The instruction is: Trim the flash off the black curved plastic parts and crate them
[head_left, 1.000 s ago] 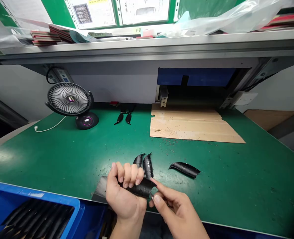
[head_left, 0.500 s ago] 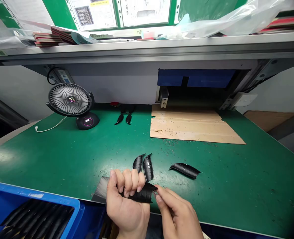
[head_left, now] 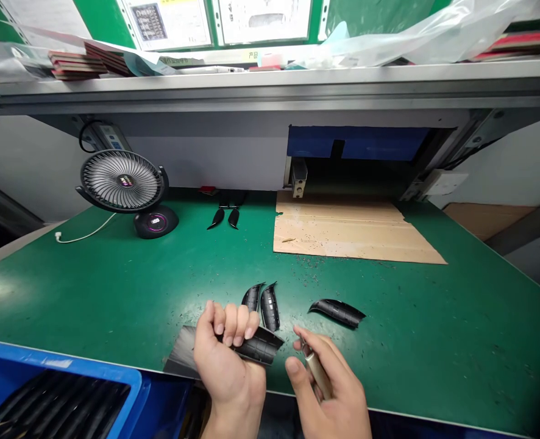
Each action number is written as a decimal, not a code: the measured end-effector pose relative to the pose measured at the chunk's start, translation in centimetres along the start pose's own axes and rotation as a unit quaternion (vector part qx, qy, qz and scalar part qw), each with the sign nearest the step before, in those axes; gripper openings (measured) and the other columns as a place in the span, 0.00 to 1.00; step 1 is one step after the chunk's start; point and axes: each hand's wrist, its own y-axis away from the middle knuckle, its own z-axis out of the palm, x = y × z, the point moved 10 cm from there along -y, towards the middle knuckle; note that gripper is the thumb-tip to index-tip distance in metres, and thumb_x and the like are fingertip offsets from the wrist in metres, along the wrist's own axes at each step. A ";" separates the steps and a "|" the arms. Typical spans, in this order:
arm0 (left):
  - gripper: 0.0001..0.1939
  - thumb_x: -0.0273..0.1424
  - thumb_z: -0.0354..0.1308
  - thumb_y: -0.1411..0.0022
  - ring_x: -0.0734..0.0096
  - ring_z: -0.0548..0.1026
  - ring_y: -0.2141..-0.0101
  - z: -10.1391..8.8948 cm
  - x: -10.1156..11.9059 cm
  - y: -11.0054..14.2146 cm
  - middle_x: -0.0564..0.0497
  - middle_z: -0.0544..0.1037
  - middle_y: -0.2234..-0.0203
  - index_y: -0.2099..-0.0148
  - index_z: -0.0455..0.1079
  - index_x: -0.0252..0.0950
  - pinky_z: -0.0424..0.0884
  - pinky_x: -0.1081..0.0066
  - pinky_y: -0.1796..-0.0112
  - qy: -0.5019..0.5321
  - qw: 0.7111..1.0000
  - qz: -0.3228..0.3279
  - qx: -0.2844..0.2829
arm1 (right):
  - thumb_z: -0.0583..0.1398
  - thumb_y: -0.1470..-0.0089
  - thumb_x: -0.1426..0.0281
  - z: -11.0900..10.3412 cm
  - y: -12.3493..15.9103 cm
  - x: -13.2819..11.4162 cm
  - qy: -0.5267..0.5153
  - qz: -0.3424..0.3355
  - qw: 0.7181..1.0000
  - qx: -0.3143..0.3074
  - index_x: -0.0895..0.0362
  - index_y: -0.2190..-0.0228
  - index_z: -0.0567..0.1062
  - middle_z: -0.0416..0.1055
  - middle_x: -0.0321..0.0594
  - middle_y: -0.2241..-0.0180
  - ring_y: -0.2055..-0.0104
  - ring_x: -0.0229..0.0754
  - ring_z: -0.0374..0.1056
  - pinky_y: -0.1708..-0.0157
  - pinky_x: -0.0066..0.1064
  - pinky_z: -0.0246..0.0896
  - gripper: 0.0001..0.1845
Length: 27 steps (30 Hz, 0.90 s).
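Your right hand [head_left: 329, 390] has come away from the part and now grips a slim metal-handled tool [head_left: 314, 369], while your left hand [head_left: 227, 360] stays closed on a curved black plastic piece [head_left: 258, 347]. Three more pieces [head_left: 270, 308] lie just ahead on the green counter [head_left: 434, 317], with two small pointed pieces [head_left: 216, 218] farther back.

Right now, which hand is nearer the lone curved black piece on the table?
Right: the right hand is below the curved black piece, not touching; the left hand is farther left.
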 end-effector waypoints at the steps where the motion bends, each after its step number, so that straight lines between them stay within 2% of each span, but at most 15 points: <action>1: 0.20 0.32 0.54 0.39 0.79 0.46 0.83 0.2 -0.6 0.1 0.60 0.43 0.84 0.76 0.46 0.37 0.55 0.77 0.82 -0.025 0.999 -0.012 -0.023 | 0.59 0.40 0.64 0.3 -0.3 0.7 -0.022 0.030 0.999 -0.021 0.51 0.57 0.74 0.73 0.37 0.64 0.66 0.39 0.70 0.75 0.23 0.64 0.10; 3: 0.16 0.39 0.52 0.37 0.77 0.59 0.79 0.3 -1.0 0.0 0.58 0.55 0.81 0.72 0.54 0.38 0.64 0.74 0.75 -0.142 0.987 -0.004 -0.069 | 0.58 0.40 0.62 0.0 -0.7 2.2 -0.018 0.058 0.997 -0.049 0.51 0.63 0.76 0.74 0.35 0.68 0.68 0.39 0.70 0.70 0.24 0.65 0.08; 4: 0.14 0.42 0.53 0.38 0.73 0.66 0.73 0.0 -0.3 -0.3 0.55 0.61 0.75 0.66 0.58 0.38 0.68 0.70 0.69 -0.242 0.966 0.033 -0.084 | 0.58 0.40 0.61 -0.8 -0.8 3.1 0.016 0.064 0.997 -0.050 0.50 0.66 0.77 0.74 0.34 0.68 0.69 0.39 0.70 0.69 0.25 0.65 0.09; 5: 0.17 0.45 0.56 0.40 0.67 0.69 0.65 -0.4 1.0 -0.6 0.51 0.65 0.67 0.59 0.59 0.39 0.69 0.64 0.62 -0.362 0.923 0.097 -0.090 | 0.57 0.41 0.60 -1.9 -1.0 4.3 0.072 0.073 0.994 -0.044 0.50 0.67 0.77 0.75 0.34 0.67 0.68 0.40 0.71 0.69 0.27 0.65 0.10; 6: 0.23 0.45 0.60 0.44 0.60 0.68 0.58 -0.6 2.5 -0.8 0.47 0.64 0.60 0.53 0.57 0.39 0.67 0.58 0.56 -0.488 0.851 0.171 -0.093 | 0.57 0.42 0.58 -3.1 -1.0 5.7 0.144 0.086 0.985 -0.038 0.48 0.66 0.77 0.76 0.34 0.66 0.68 0.42 0.71 0.70 0.28 0.64 0.11; 8: 0.33 0.44 0.65 0.50 0.51 0.62 0.51 -0.8 4.6 -1.0 0.43 0.61 0.53 0.48 0.55 0.38 0.62 0.49 0.50 -0.692 0.651 0.293 -0.108 | 0.54 0.43 0.56 -5.4 -1.2 8.6 0.297 0.126 0.946 -0.043 0.46 0.66 0.77 0.76 0.33 0.63 0.67 0.46 0.71 0.73 0.32 0.62 0.13; 10: 0.30 0.41 0.63 0.46 0.48 0.61 0.50 -1.9 4.0 -1.8 0.42 0.62 0.52 0.47 0.56 0.38 0.62 0.46 0.51 -0.795 0.502 0.295 -0.171 | 0.51 0.42 0.56 -7.3 -1.5 11.1 0.413 0.177 0.891 -0.056 0.46 0.65 0.76 0.76 0.34 0.62 0.68 0.49 0.71 0.76 0.33 0.59 0.15; 11: 0.27 0.39 0.61 0.44 0.48 0.61 0.51 -2.6 3.4 -2.2 0.42 0.63 0.53 0.46 0.56 0.38 0.64 0.47 0.52 -0.820 0.459 0.277 -0.202 | 0.49 0.40 0.57 -8.0 -1.8 11.9 0.448 0.199 0.870 -0.058 0.46 0.64 0.76 0.76 0.35 0.61 0.68 0.50 0.71 0.77 0.34 0.58 0.17; 13: 0.24 0.35 0.58 0.41 0.51 0.63 0.52 -3.4 2.1 -2.8 0.43 0.64 0.54 0.45 0.56 0.38 0.67 0.51 0.54 -0.842 0.415 0.247 -0.241 | 0.46 0.39 0.56 -9.1 -2.4 12.5 0.478 0.229 0.846 -0.050 0.47 0.61 0.75 0.76 0.38 0.61 0.68 0.51 0.71 0.77 0.35 0.57 0.19; 16: 0.20 0.31 0.57 0.38 0.54 0.65 0.54 -2.7 0.5 -3.9 0.43 0.67 0.56 0.46 0.57 0.36 0.69 0.55 0.56 -0.860 0.371 0.248 -0.247 | 0.47 0.41 0.52 -10.5 -3.1 12.6 0.465 0.242 0.851 -0.024 0.47 0.55 0.73 0.74 0.41 0.59 0.66 0.53 0.71 0.77 0.36 0.59 0.22; 18: 0.19 0.30 0.56 0.38 0.52 0.65 0.55 -1.5 -0.1 -5.0 0.42 0.68 0.57 0.46 0.59 0.35 0.70 0.55 0.58 -0.867 0.350 0.264 -0.235 | 0.48 0.42 0.49 -12.0 -3.4 12.5 0.453 0.214 0.865 0.018 0.49 0.50 0.70 0.72 0.43 0.55 0.64 0.54 0.71 0.75 0.38 0.63 0.26; 21: 0.24 0.26 0.56 0.38 0.51 0.62 0.51 0.4 -0.7 -5.9 0.42 0.66 0.51 0.41 0.59 0.40 0.68 0.52 0.54 -0.863 0.332 0.290 -0.248 | 0.44 0.43 0.51 -14.6 -3.7 13.0 0.473 0.150 0.865 0.071 0.62 0.46 0.68 0.70 0.53 0.56 0.57 0.61 0.68 0.62 0.48 0.66 0.35; 25: 0.23 0.21 0.52 0.37 0.52 0.57 0.45 1.8 -4.2 -2.7 0.48 0.64 0.44 0.44 0.65 0.49 0.62 0.51 0.48 -0.813 0.266 0.307 -0.417 | 0.40 0.43 0.55 -15.6 -4.0 14.7 0.478 0.139 0.866 0.044 0.77 0.46 0.66 0.68 0.64 0.54 0.50 0.67 0.64 0.50 0.55 0.59 0.41; 26: 0.19 0.22 0.52 0.37 0.51 0.58 0.45 1.7 -4.9 -1.5 0.49 0.66 0.45 0.47 0.68 0.48 0.62 0.50 0.48 -0.798 0.264 0.299 -0.451 | 0.41 0.43 0.55 -15.4 -4.1 14.3 0.464 0.134 0.875 0.048 0.76 0.46 0.66 0.67 0.64 0.52 0.49 0.66 0.63 0.49 0.55 0.59 0.40; 27: 0.16 0.22 0.52 0.36 0.52 0.59 0.47 1.7 -5.0 -0.5 0.49 0.68 0.47 0.51 0.70 0.46 0.62 0.50 0.49 -0.786 0.282 0.285 -0.471 | 0.42 0.42 0.55 -14.9 -4.1 13.2 0.445 0.120 0.886 0.058 0.74 0.46 0.66 0.66 0.62 0.49 0.47 0.65 0.61 0.47 0.54 0.58 0.38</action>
